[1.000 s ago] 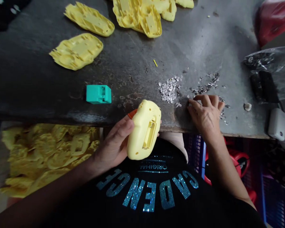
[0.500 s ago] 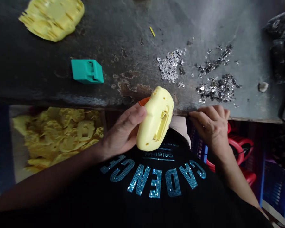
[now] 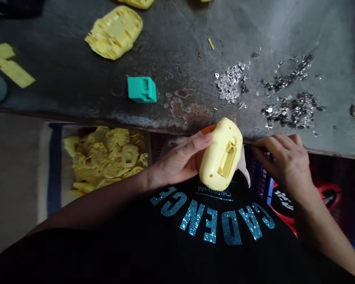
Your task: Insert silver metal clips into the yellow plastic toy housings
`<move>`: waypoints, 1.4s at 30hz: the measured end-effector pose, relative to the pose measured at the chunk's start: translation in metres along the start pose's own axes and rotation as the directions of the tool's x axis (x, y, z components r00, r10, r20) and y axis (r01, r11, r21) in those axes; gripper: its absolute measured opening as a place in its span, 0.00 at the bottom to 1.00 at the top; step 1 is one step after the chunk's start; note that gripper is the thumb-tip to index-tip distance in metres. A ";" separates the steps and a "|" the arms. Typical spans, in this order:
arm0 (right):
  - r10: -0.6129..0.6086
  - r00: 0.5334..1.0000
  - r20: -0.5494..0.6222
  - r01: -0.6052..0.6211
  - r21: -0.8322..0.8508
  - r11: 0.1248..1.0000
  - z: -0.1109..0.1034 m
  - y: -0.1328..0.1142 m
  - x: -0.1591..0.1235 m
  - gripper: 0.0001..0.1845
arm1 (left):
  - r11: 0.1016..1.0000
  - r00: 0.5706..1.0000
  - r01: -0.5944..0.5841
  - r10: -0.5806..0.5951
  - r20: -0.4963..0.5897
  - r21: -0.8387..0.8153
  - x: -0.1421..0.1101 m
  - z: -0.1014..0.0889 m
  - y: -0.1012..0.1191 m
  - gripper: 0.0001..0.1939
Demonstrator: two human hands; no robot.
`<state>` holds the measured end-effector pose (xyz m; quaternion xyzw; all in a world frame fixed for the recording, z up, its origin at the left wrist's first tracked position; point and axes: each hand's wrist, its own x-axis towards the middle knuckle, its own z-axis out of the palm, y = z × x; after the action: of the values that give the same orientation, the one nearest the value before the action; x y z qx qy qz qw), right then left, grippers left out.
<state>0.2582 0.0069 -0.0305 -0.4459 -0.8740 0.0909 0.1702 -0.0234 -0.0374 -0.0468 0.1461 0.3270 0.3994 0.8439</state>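
My left hand (image 3: 180, 159) grips a rounded yellow plastic toy body (image 3: 221, 154) with an open slot on its side, held just below the edge of the dark worktable (image 3: 77, 79). An orange part (image 3: 207, 129) peeks out behind it. My right hand (image 3: 284, 157) is at the table edge to the right, fingers pinched together on something too small to make out. Two heaps of small shiny metal pieces lie on the table above, one silver (image 3: 230, 83) and one darker (image 3: 292, 106).
A teal plastic block (image 3: 142, 89) sits on the table near the edge. A flat yellow shell (image 3: 115, 32) lies further back, and flat yellow strips (image 3: 8, 63) at far left. A container of yellow plastic parts (image 3: 106, 157) stands below the table. Red items (image 3: 328, 197) are under the right side.
My right hand left the metal heap and drew back to the table edge with fingers pinched. My left hand kept the yellow body, which shifted right in the view as the camera turned.
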 end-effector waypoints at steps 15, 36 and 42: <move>0.128 0.991 0.024 -0.107 0.717 0.689 -0.007 -0.035 0.019 0.04 | 0.997 0.986 0.038 -0.027 0.164 -0.063 0.007 -0.002 -0.015 0.41; 0.041 0.991 -0.128 0.024 0.467 0.884 -0.010 -0.046 0.022 0.06 | 0.996 0.990 -0.037 0.047 0.131 -0.076 0.011 0.001 -0.024 0.27; -0.037 0.975 -0.221 0.107 0.316 0.943 -0.004 -0.048 0.021 0.07 | 0.994 0.998 -0.046 0.050 0.043 -0.094 0.008 0.001 -0.024 0.24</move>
<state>0.2122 -0.0044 -0.0069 -0.3864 -0.8396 0.1799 0.3368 -0.0054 -0.0465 -0.0616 0.1233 0.2853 0.4310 0.8471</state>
